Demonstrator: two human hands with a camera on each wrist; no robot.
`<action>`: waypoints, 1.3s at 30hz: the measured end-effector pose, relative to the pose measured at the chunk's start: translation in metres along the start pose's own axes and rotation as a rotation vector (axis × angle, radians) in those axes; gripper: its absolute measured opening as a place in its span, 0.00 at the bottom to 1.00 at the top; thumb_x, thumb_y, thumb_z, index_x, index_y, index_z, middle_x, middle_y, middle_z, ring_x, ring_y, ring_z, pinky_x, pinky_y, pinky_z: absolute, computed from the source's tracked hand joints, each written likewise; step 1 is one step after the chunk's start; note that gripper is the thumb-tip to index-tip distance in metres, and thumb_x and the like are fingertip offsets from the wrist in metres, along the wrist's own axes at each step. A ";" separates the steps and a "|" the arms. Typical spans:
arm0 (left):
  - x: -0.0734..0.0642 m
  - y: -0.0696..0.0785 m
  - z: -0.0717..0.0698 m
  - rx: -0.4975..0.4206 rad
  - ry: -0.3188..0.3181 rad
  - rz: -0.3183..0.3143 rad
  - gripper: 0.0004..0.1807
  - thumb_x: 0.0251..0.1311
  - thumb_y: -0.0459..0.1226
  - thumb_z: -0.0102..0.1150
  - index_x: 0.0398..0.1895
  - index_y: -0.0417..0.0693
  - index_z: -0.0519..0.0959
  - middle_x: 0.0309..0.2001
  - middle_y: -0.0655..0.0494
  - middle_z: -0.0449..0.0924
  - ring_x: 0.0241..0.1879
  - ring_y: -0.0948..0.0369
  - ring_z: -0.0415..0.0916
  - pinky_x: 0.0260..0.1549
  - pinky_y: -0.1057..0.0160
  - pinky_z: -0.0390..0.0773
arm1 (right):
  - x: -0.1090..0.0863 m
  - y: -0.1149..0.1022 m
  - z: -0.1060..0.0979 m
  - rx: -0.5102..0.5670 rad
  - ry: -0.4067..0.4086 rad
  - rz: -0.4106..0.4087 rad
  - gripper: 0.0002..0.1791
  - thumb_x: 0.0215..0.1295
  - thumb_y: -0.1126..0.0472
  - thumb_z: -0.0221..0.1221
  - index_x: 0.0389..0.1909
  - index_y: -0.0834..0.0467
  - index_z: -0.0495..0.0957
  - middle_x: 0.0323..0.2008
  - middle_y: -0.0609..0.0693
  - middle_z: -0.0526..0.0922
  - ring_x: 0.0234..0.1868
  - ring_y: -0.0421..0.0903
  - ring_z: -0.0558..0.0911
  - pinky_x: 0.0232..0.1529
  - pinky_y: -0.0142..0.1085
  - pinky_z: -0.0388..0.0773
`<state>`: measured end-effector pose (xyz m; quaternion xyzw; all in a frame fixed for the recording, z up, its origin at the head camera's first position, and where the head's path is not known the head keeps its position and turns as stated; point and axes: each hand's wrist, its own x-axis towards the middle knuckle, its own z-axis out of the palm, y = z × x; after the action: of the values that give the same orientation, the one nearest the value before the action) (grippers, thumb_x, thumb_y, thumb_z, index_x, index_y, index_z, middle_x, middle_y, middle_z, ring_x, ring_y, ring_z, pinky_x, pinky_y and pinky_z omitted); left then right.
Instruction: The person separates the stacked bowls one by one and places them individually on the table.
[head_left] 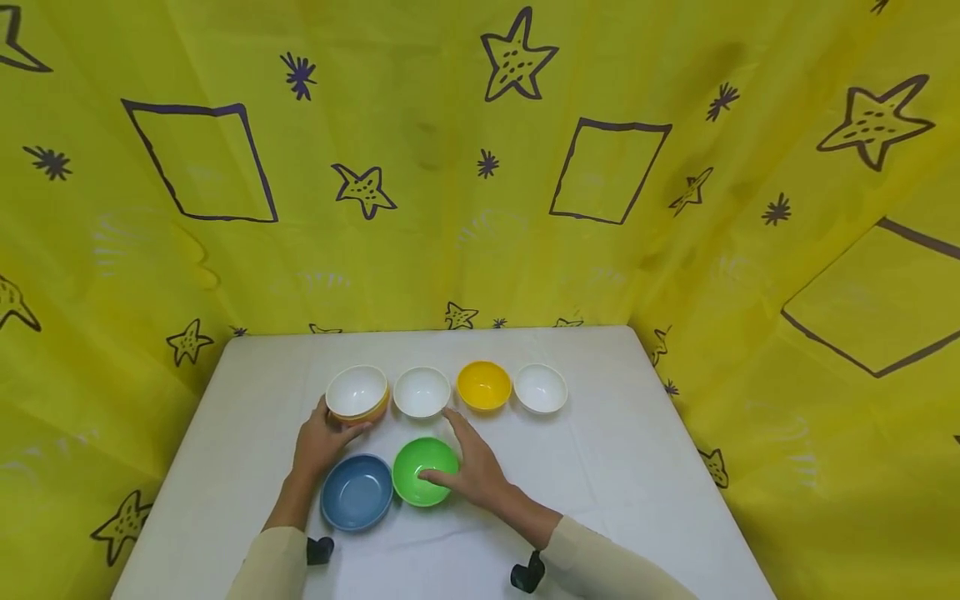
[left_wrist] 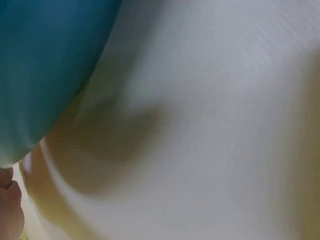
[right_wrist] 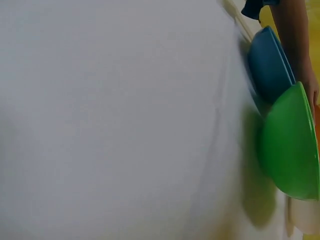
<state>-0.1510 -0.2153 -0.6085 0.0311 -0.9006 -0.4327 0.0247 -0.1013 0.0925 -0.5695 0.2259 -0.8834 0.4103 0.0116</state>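
Note:
In the head view my left hand (head_left: 318,442) holds a stack at the back left, its fingers and thumb around the sides. The stack is a white bowl (head_left: 357,390) set in an orange-yellow bowl (head_left: 375,414). My right hand (head_left: 478,468) is spread over the right side of a green bowl (head_left: 411,475), thumb above its inside and fingertips near the rim of a second white bowl (head_left: 422,392). Contact with either bowl cannot be told. A blue bowl (head_left: 357,492) sits left of the green one. The left wrist view shows the blue bowl's side (left_wrist: 45,65) close up.
Right of the second white bowl, a yellow bowl (head_left: 483,385) and another white bowl (head_left: 541,388) continue the back row. All stand on a white-covered table (head_left: 630,517). Yellow curtains (head_left: 420,258) with drawn stars enclose its back and sides.

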 end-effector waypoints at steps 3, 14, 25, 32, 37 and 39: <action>0.000 0.000 0.000 0.012 -0.009 -0.007 0.56 0.57 0.51 0.79 0.79 0.35 0.57 0.74 0.29 0.64 0.74 0.33 0.61 0.72 0.34 0.60 | 0.012 -0.003 -0.001 -0.010 0.008 -0.028 0.58 0.57 0.44 0.78 0.81 0.61 0.58 0.79 0.57 0.62 0.79 0.56 0.63 0.73 0.53 0.67; 0.001 0.001 0.002 0.007 0.013 0.019 0.55 0.56 0.49 0.80 0.79 0.35 0.59 0.73 0.28 0.66 0.73 0.31 0.62 0.70 0.31 0.61 | 0.087 -0.023 0.004 -0.148 0.015 -0.083 0.62 0.57 0.38 0.77 0.82 0.61 0.53 0.80 0.60 0.60 0.80 0.55 0.59 0.74 0.54 0.65; 0.002 -0.002 0.000 0.010 -0.006 0.007 0.53 0.58 0.49 0.78 0.78 0.36 0.59 0.72 0.28 0.66 0.71 0.31 0.63 0.68 0.31 0.63 | 0.152 -0.040 0.026 -0.201 -0.119 0.055 0.66 0.57 0.31 0.72 0.84 0.59 0.49 0.82 0.58 0.56 0.81 0.53 0.57 0.75 0.50 0.64; 0.001 -0.005 0.000 0.009 0.004 0.027 0.52 0.57 0.48 0.78 0.78 0.34 0.60 0.71 0.27 0.68 0.70 0.30 0.65 0.67 0.31 0.66 | 0.166 -0.044 0.043 -0.261 -0.201 0.144 0.67 0.54 0.29 0.72 0.83 0.62 0.52 0.80 0.59 0.60 0.79 0.53 0.63 0.74 0.46 0.67; 0.003 -0.004 -0.001 0.003 -0.005 0.010 0.52 0.58 0.47 0.77 0.78 0.34 0.60 0.70 0.26 0.68 0.69 0.31 0.66 0.67 0.32 0.67 | 0.170 -0.047 0.052 -0.282 -0.228 0.156 0.68 0.51 0.29 0.75 0.82 0.62 0.55 0.78 0.58 0.65 0.76 0.53 0.68 0.71 0.43 0.70; 0.004 -0.005 -0.001 0.001 -0.008 0.006 0.52 0.58 0.46 0.77 0.78 0.33 0.59 0.70 0.26 0.68 0.70 0.30 0.66 0.67 0.32 0.67 | 0.171 -0.048 0.054 -0.292 -0.233 0.154 0.69 0.49 0.29 0.76 0.82 0.62 0.55 0.77 0.57 0.66 0.74 0.51 0.70 0.69 0.41 0.72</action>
<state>-0.1552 -0.2192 -0.6114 0.0265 -0.9011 -0.4323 0.0224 -0.2265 -0.0404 -0.5352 0.1994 -0.9436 0.2486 -0.0894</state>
